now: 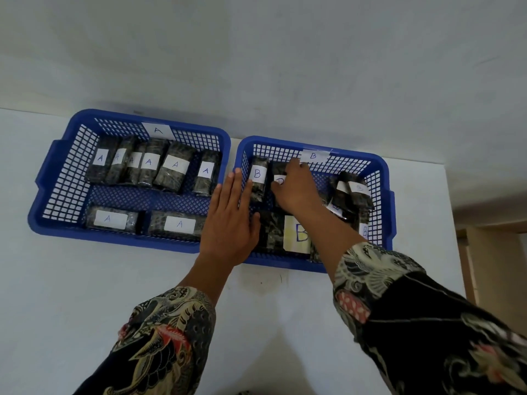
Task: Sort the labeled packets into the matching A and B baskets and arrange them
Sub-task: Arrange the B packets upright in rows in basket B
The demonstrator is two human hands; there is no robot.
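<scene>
Two blue mesh baskets stand side by side on a white table. The A basket (65,178) on the left holds several dark packets with white A labels, a row at the back and two lying flat in front. The B basket (382,178) on the right holds several B packets. One B packet (258,178) stands upright at its left wall. My right hand (296,189) grips the packet beside it (278,172), whose label is partly covered. My left hand (228,220) lies flat over the B basket's left rim, fingers together. A large yellowish-labelled B packet (296,233) lies in front.
A white wall rises right behind the baskets. The table's right edge (453,223) runs just past the B basket, with a brown surface beyond it. More B packets (353,192) lean jumbled in the basket's right part. Patterned sleeves cover both forearms.
</scene>
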